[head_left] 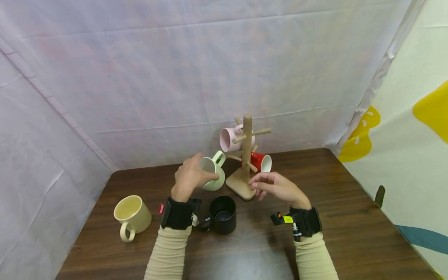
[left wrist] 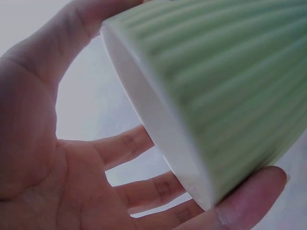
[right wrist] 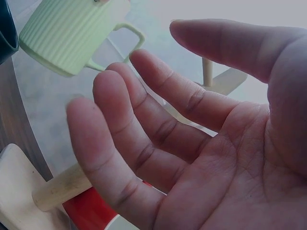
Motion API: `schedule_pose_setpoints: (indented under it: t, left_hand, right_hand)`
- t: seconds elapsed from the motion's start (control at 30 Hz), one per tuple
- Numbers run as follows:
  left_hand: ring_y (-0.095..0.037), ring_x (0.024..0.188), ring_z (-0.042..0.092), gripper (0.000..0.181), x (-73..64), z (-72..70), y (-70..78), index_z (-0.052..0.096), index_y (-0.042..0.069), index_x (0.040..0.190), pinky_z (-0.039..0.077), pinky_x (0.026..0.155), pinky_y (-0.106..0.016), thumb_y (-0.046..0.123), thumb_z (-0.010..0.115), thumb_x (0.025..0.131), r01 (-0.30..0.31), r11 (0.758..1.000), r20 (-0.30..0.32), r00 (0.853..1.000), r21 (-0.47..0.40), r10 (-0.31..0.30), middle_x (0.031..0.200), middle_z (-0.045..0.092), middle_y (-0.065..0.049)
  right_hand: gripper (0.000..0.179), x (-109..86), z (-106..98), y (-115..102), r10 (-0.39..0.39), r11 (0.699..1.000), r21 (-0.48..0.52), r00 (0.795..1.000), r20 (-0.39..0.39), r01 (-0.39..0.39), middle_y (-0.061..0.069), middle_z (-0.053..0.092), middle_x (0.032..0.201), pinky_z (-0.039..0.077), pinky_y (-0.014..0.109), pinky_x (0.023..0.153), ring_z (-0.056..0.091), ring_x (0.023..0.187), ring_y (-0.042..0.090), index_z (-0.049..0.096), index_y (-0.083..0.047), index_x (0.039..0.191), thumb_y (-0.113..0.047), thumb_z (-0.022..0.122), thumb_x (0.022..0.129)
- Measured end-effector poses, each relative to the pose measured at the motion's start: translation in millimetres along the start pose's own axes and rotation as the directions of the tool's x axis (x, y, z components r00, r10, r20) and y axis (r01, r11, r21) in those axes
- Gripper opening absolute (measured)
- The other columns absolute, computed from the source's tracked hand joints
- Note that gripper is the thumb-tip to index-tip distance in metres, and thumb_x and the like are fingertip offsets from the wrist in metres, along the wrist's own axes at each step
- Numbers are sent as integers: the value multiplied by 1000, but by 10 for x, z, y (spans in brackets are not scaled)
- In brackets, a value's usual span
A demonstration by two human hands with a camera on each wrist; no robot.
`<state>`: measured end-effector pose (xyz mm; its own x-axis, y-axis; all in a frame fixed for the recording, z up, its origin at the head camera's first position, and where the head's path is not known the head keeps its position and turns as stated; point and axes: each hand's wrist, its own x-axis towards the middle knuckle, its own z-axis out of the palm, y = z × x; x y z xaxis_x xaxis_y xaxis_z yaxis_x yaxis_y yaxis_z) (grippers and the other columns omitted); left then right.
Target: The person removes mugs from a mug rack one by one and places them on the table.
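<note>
My left hand point(head_left: 190, 175) grips a ribbed light green mug point(head_left: 216, 179) around its rim, the mug tilted and its handle pointing up toward the rack. In the left wrist view the thumb and fingers span the white-lined mouth of the green mug point(left wrist: 206, 81). Just right of the wooden mug rack point(head_left: 247, 155), my right hand point(head_left: 278, 188) hovers with loosely bent fingers and nothing in them. A pink mug point(head_left: 230, 140) hangs on an upper peg of the rack. Lower down hangs a red mug point(head_left: 258, 161), white inside. Past the right fingers, the right wrist view shows the green mug point(right wrist: 72, 36).
A black mug point(head_left: 223, 219) stands on the dark wooden table point(head_left: 350, 217) below the left hand, near the rack's base. Farther left stands a pale yellow mug point(head_left: 133, 214). White cloth point(head_left: 168, 77) hangs behind the table, and a patterned cloth borders its right side.
</note>
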<state>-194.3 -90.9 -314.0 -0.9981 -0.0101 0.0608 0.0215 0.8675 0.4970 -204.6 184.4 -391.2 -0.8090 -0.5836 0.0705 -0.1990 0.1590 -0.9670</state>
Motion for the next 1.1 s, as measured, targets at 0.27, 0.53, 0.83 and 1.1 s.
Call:
schedule_pose_setpoints:
  t: [0.27,0.53,0.83,1.1]
  left_hand:
    - [-32,89,56,74,-48,-42,37,54,15,125,46,74,-51,46,76,62,-24,1000,12,1000,3,24,104,61,-14]
    - [-30,89,55,75,-81,-68,66,54,16,126,47,71,-46,46,77,61,-74,997,49,996,-15,75,108,64,-13]
    - [-26,87,56,74,-106,-86,81,53,19,126,48,68,-39,46,78,62,-89,993,112,989,-83,98,107,63,-8]
    - [-23,84,57,73,-119,-94,119,55,20,125,49,65,-36,44,80,61,-120,986,140,981,-117,136,104,64,-7]
  right_hand:
    - [28,-4,-7,3,1,1000,-11,1000,-12,-1,13,66,94,55,53,75,65,77,30,62,0,108,-23,59,93]
    - [28,-7,1,-8,-12,1000,5,999,-31,12,12,64,93,57,50,73,65,78,29,63,1,107,-22,60,92]
    - [30,-17,-2,-9,-11,999,34,999,-44,12,9,64,87,58,42,72,63,78,28,62,0,108,-24,61,91]
    - [31,-16,-6,-12,-7,999,40,998,-59,10,9,65,87,57,43,72,62,80,30,62,-1,108,-27,62,90]
